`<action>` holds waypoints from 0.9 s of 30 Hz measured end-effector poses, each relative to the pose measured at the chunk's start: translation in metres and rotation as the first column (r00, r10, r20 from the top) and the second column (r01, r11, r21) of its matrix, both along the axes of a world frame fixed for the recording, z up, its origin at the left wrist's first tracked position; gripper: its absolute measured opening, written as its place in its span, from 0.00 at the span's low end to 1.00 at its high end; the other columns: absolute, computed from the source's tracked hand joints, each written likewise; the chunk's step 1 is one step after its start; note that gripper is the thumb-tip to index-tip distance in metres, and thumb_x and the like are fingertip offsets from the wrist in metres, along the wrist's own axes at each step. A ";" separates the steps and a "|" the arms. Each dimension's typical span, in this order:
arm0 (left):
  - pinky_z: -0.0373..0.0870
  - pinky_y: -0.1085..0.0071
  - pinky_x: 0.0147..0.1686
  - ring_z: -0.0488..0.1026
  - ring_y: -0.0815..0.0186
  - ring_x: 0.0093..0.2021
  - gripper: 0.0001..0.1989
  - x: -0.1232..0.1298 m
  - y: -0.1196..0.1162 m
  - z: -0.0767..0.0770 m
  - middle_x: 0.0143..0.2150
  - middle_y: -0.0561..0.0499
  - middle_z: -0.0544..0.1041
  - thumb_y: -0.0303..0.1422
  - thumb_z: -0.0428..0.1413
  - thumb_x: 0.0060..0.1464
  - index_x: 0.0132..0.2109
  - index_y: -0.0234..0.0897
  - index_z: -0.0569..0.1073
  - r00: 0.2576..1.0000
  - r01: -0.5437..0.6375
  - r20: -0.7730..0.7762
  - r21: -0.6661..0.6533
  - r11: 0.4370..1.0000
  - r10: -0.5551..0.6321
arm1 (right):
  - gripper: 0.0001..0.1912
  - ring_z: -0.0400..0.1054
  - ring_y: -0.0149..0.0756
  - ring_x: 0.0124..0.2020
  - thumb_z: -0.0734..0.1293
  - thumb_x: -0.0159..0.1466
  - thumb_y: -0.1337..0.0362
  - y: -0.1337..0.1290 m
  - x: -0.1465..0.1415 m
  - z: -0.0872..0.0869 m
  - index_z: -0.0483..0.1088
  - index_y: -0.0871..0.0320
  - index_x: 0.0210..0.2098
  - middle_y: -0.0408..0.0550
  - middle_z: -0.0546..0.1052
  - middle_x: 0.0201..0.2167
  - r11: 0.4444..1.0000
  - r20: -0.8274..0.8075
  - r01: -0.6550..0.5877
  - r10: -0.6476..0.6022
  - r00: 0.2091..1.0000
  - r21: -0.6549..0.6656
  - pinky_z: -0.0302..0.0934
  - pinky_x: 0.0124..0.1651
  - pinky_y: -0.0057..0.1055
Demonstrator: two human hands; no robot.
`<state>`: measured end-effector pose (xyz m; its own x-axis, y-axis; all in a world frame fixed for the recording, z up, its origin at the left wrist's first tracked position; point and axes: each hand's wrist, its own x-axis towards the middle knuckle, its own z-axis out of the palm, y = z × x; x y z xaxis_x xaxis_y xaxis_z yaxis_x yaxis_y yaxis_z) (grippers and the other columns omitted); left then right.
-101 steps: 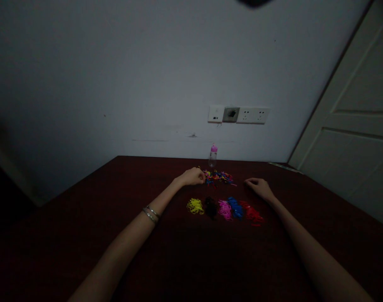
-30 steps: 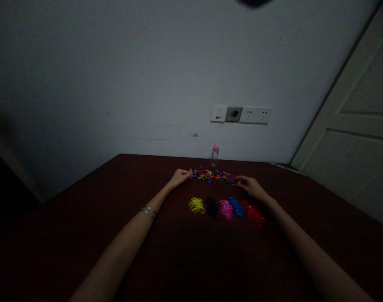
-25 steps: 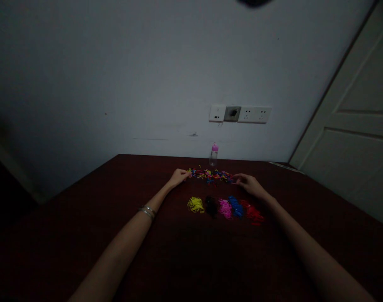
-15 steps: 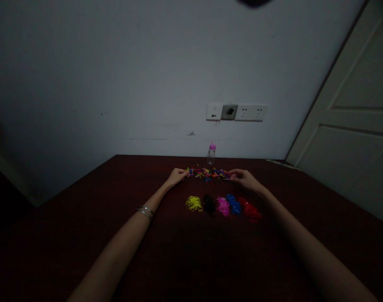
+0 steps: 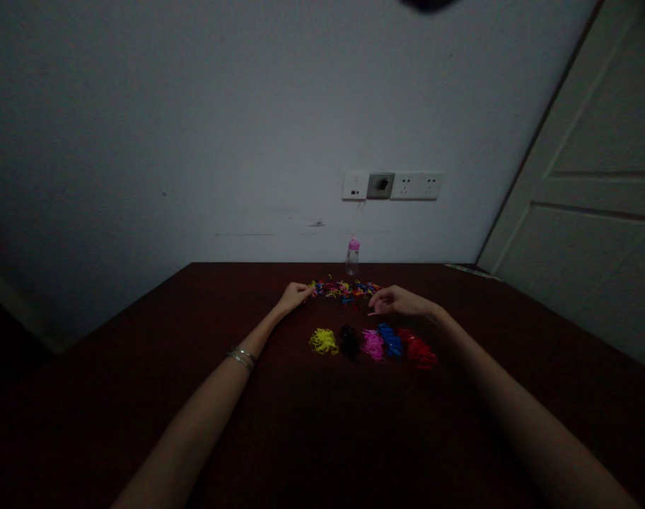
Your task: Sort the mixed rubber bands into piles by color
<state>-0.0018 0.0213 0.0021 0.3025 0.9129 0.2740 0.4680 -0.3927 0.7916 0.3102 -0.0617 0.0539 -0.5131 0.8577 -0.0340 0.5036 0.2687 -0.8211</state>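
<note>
A mixed heap of small coloured bands point(image 5: 344, 289) stretches across the far part of the dark table. At its left end is my left hand point(image 5: 295, 295), its fingers pinched; what they hold, if anything, is too small to name. My right hand point(image 5: 399, 302) is just in front of the heap's right end, pinching a small pink band point(image 5: 373, 314). Nearer to me lie separate piles in a row: yellow point(image 5: 323, 341), black point(image 5: 349, 341), pink point(image 5: 373, 344), blue point(image 5: 390, 340) and red point(image 5: 419, 350).
A clear bottle with a pink cap point(image 5: 353, 257) stands behind the mixed heap. The pale wall point(image 5: 248, 141) with sockets point(image 5: 417, 185) rises behind the table point(image 5: 142, 339). A panelled door point(image 5: 603, 191) is at the right.
My right hand has moved left and slightly toward me, away from the heap's right end, with a pink band now showing at its fingertips. My left hand stays at the left end.
</note>
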 end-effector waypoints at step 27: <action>0.60 0.75 0.29 0.68 0.68 0.29 0.11 -0.003 0.003 -0.001 0.28 0.49 0.74 0.31 0.53 0.47 0.36 0.32 0.76 0.948 -0.286 -0.091 0.175 0.942 0.304 | 0.15 0.66 0.33 0.24 0.62 0.52 0.57 0.026 0.047 -0.068 0.74 0.62 0.31 0.47 0.75 0.22 0.766 -0.149 0.577 -0.560 0.815 0.283 0.58 0.26 0.27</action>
